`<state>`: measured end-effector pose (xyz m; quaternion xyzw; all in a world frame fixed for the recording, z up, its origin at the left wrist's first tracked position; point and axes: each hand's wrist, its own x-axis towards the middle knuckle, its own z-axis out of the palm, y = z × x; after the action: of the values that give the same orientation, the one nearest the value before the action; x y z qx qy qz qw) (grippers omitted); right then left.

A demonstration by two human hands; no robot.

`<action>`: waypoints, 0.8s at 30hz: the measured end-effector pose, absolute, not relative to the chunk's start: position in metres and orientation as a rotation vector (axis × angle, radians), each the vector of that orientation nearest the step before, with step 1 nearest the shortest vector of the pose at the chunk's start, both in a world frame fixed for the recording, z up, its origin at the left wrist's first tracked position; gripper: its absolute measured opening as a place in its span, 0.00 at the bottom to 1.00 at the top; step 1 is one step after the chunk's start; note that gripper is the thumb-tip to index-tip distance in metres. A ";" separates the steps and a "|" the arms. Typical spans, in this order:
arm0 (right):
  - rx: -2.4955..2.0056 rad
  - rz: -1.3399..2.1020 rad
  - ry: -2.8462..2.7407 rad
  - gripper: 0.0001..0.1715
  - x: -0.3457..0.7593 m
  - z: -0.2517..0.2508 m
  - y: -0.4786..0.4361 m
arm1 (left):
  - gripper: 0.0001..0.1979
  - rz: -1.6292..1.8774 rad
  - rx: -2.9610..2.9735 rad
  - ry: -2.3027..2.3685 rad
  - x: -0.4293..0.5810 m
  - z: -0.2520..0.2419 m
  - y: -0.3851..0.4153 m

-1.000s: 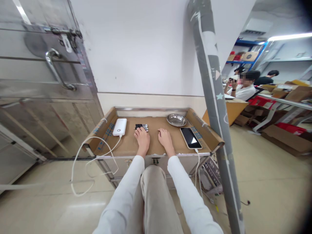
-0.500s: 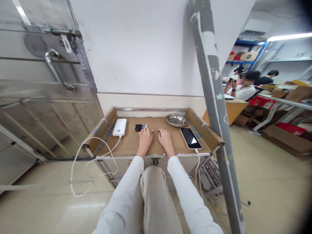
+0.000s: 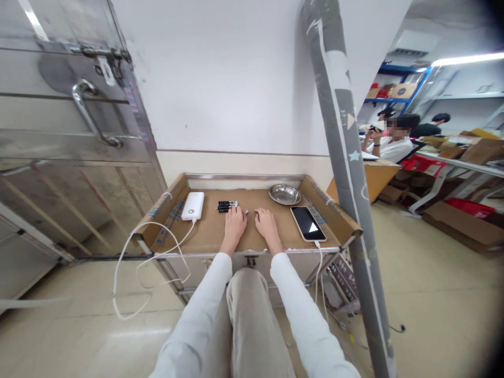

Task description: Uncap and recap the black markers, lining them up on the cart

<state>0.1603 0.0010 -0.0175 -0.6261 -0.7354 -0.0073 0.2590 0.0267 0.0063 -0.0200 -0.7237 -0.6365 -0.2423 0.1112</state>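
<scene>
My left hand (image 3: 235, 224) rests palm down on the cardboard-covered tabletop (image 3: 208, 231), its fingers loosely laid out. Just beyond its fingertips lies a bundle of several slim black pen-like sticks (image 3: 226, 207) with silvery parts; their exact kind is too small to tell. My right hand (image 3: 266, 223) lies flat a short way to the right, thumb side towards the left hand, holding nothing visible. A shiny round metal dish (image 3: 284, 194) stands behind it, and a phone (image 3: 308, 223) with a dark screen is at its right.
A white power bank (image 3: 192, 206) sits on the left, its white cable (image 3: 118, 268) looping over the front edge. Raised cardboard sides border the table. A long grey wrapped roll (image 3: 346, 131) leans at the right. A metal door (image 3: 59, 105) is at left; people sit in the right background.
</scene>
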 end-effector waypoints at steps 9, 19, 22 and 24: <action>-1.710 -0.035 -2.005 0.19 0.161 -0.019 0.003 | 0.12 -0.697 -2.121 -1.868 0.027 -0.021 0.007; -1.702 -0.021 -1.990 0.19 0.160 -0.017 0.001 | 0.11 -0.714 -2.159 -1.866 0.025 -0.020 0.007; -1.699 -0.018 -1.996 0.19 0.160 -0.017 0.001 | 0.11 -0.712 -2.159 -1.866 0.025 -0.020 0.006; -1.695 -0.019 -2.000 0.19 0.160 -0.017 0.001 | 0.11 -0.711 -2.157 -1.865 0.026 -0.019 0.007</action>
<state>0.1603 0.0007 -0.0169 -0.6249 -0.7371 -0.0072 0.2571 0.0257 0.0066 -0.0195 -0.7302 -0.6314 -0.2406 0.1012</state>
